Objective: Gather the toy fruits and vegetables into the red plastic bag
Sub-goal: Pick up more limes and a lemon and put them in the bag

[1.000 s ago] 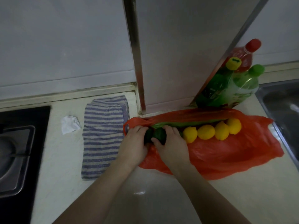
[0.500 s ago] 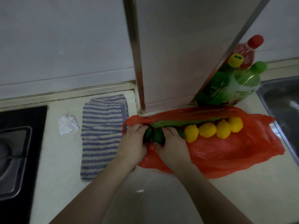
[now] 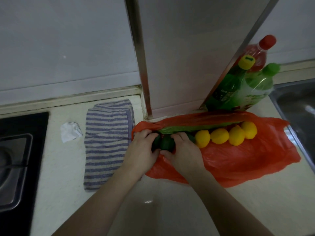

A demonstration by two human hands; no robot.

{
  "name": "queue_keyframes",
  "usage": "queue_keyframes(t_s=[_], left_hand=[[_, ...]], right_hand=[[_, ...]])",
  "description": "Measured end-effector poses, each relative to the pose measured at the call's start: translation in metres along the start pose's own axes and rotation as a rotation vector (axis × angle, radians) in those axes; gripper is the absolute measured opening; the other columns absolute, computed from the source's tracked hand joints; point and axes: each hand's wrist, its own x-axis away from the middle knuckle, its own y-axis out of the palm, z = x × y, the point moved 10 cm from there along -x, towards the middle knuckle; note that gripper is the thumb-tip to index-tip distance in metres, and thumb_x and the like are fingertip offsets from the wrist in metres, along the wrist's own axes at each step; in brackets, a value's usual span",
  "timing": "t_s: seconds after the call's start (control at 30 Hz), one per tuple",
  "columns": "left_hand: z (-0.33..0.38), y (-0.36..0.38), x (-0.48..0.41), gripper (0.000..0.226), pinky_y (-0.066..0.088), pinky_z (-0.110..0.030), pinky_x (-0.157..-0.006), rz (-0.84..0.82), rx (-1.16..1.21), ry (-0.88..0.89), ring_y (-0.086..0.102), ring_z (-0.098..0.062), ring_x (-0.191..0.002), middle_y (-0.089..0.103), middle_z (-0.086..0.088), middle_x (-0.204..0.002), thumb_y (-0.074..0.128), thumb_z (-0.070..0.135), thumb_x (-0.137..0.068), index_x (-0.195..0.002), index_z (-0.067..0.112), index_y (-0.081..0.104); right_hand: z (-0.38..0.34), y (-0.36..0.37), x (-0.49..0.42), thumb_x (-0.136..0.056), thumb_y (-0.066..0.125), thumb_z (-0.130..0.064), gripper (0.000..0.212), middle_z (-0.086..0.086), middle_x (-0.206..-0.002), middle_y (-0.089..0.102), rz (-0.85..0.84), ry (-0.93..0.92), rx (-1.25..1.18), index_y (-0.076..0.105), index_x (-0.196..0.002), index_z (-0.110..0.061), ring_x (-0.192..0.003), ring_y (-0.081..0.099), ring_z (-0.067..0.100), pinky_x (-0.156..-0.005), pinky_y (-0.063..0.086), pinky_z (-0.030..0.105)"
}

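**Both hands on dark green toys at bag's left end**

Grips the dark green toy fruits point(image 3: 167, 144) from both sides at centre frame: left hand point(image 3: 142, 149) curled round the left piece, right hand point(image 3: 183, 155) curled over the right piece, fingertips on top. Holds them against the left end of the red plastic bag point(image 3: 247, 157), touching the plastic. Count of dark pieces under the fingers: cannot tell.

Just above the hands, a long green toy vegetable point(image 3: 196, 128) lying along the bag's upper edge, partly under a red fold. Right of the right hand, four yellow toy lemons point(image 3: 219, 136) in a row, touching one another, on the red plastic beside the long vegetable. First lemon just beside the right hand. Inside the bag's opening or only on top of it: cannot tell.

Bag flat on the pale surface point(image 3: 153, 210), spread toward the right of frame.

Left of the hands, a blue-striped cloth point(image 3: 106, 142), with the left wrist over its right edge. Further left, a crumpled white paper point(image 3: 70, 133). At left edge, a black stove point(image 3: 20, 150).

Upper right, three bottles point(image 3: 226, 89) behind the bag, with red, yellow and green caps. At right edge, a metal sink point(image 3: 298, 108).
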Motion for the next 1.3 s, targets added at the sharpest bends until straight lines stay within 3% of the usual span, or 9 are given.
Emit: queue_keyframes(t_s=[0.53, 0.77, 0.97, 1.3], left_hand=[[0.012, -0.010, 0.006, 0.060, 0.037, -0.028, -0.102, -0.016, 0.003, 0.019, 0.043, -0.016, -0.126, 0.047, 0.003, -0.139, 0.069, 0.025, -0.083, -0.139, 0.020, 0.049], [0.029, -0.036, 0.023, 0.060, 0.036, -0.032, -0.107, 0.007, -0.033, 0.066, 0.043, -0.019, -0.130, 0.044, 0.001, -0.144, 0.065, 0.030, -0.086, -0.141, 0.019, 0.046], [0.060, -0.075, 0.044, 0.056, 0.029, -0.030, -0.111, 0.086, -0.103, 0.133, 0.039, -0.019, -0.133, 0.042, -0.002, -0.147, 0.059, 0.032, -0.090, -0.142, 0.016, 0.044], [0.122, -0.116, 0.087, 0.053, 0.030, -0.035, -0.114, 0.173, -0.186, 0.100, 0.040, -0.023, -0.134, 0.044, -0.006, -0.147, 0.052, 0.031, -0.093, -0.142, 0.013, 0.044]], right_hand=[[-0.001, -0.019, 0.011, -0.078, 0.068, -0.051, 0.059, -0.005, -0.124, 0.050, 0.034, -0.015, -0.024, 0.052, -0.126, -0.021, -0.105, 0.055, 0.016, -0.080, 0.050, 0.030], [-0.014, -0.052, 0.035, -0.084, 0.061, -0.048, 0.052, -0.002, -0.123, 0.053, 0.086, -0.035, 0.072, 0.051, -0.126, -0.020, -0.111, 0.048, 0.020, -0.090, 0.043, 0.031], [-0.029, -0.096, 0.061, -0.090, 0.053, -0.045, 0.056, 0.003, -0.136, 0.049, 0.134, -0.080, 0.171, 0.046, -0.136, -0.014, -0.127, 0.040, 0.022, -0.107, 0.033, 0.033], [-0.023, -0.169, 0.112, -0.094, 0.044, -0.038, 0.057, 0.007, -0.147, 0.040, 0.154, -0.193, 0.206, 0.038, -0.143, -0.011, -0.138, 0.030, 0.024, -0.116, 0.022, 0.036]])
